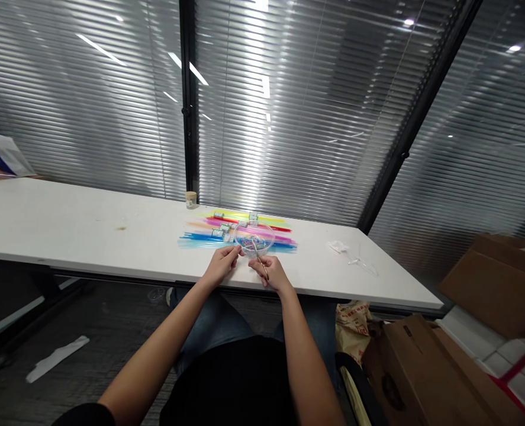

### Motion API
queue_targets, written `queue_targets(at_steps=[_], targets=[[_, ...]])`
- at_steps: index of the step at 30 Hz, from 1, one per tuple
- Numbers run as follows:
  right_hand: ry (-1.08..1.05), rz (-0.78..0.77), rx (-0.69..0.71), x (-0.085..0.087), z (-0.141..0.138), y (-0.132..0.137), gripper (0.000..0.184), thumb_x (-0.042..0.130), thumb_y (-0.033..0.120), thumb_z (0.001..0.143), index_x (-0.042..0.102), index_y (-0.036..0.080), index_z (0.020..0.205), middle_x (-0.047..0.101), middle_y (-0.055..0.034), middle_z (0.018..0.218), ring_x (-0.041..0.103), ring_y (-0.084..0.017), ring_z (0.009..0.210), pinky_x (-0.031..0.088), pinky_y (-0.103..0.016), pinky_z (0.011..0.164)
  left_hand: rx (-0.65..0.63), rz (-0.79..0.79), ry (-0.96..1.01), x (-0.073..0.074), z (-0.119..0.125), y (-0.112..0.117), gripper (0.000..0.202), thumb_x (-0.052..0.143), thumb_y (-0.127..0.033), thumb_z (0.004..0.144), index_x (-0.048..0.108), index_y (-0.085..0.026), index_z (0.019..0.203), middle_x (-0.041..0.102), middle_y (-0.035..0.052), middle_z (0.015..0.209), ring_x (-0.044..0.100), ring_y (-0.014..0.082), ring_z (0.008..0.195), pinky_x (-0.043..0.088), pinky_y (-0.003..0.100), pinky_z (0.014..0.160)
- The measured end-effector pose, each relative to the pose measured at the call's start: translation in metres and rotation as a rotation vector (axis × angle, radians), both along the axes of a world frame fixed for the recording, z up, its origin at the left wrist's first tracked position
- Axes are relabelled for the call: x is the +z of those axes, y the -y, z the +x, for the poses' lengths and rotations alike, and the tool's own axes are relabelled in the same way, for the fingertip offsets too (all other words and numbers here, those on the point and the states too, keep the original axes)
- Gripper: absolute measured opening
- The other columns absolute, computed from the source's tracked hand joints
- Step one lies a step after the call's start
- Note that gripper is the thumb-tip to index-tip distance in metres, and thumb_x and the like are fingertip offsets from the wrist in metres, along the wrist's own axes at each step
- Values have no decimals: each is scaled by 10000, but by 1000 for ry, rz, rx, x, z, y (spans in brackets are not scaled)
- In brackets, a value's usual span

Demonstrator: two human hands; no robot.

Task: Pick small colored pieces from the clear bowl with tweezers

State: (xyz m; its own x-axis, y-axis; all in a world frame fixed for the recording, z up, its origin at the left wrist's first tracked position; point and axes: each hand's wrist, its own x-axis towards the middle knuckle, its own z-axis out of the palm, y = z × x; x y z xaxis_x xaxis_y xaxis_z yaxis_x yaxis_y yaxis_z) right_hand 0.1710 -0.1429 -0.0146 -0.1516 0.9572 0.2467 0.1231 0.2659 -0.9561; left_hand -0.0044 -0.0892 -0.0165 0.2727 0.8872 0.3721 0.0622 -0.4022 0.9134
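Observation:
A clear round bowl (271,235) with many small coloured bits (258,241) in its bottom stands near the table's front edge. My right hand (271,272) grips a slim metal tool, which looks like a pair of scissors (257,255); its tip points up and away over the bowl. At the bowl's near left side is my left hand (224,264), its thumb and fingers pinched together. What they hold, if anything, is too small to tell. Bundles of thin coloured sticks, yellow, red, pink and blue (195,238), lie behind and beside the bowl, some with paper labels.
A small jar with a tan lid (190,200) stands at the white table's (89,219) back edge. Crumpled clear plastic (337,246) lies to the right. Cardboard boxes (426,367) and a paper bag (353,325) are on the floor at right. Blinds (289,118) rise behind the table.

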Motion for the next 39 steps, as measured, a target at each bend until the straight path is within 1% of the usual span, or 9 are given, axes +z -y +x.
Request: queue_targets(at_steps=[4, 11, 24, 30, 39], targets=[[25, -4, -3, 0, 0, 0, 424, 679, 590, 723, 624, 170, 730, 387, 88, 380, 341, -88, 302, 235, -222, 349, -27, -7, -16, 0, 0, -1, 445, 502, -574, 840, 629, -159, 741, 416, -43, 494, 369, 100, 453, 264, 215, 463], [6, -10, -7, 1, -1, 0, 427, 680, 592, 714, 637, 169, 745, 393, 87, 379, 334, -91, 299, 234, -226, 348, -57, -9, -47, 0, 0, -1, 453, 502, -578, 842, 628, -155, 742, 401, -50, 493, 352, 95, 452, 257, 215, 466], [2, -8, -2, -1, 0, -1, 434, 685, 592, 716, 633, 162, 736, 398, 83, 391, 339, -84, 298, 227, -220, 342, -43, 9, -57, 0, 0, -2, 430, 526, -560, 832, 633, -151, 758, 426, -48, 508, 358, 96, 465, 260, 218, 472], [4, -8, -3, -2, 1, -3, 439, 687, 596, 714, 636, 161, 741, 402, 81, 383, 348, -89, 298, 225, -217, 340, -31, 28, -71, 2, 1, 1, 418, 528, -545, 833, 632, -149, 750, 430, -46, 518, 362, 95, 472, 262, 216, 468], [19, -7, -15, 1, -1, 0, 418, 678, 584, 731, 611, 172, 703, 388, 81, 407, 345, -86, 307, 229, -217, 343, -16, 37, -92, 2, 2, 1, 413, 528, -545, 824, 649, -154, 770, 433, -42, 526, 384, 101, 479, 279, 218, 463]])
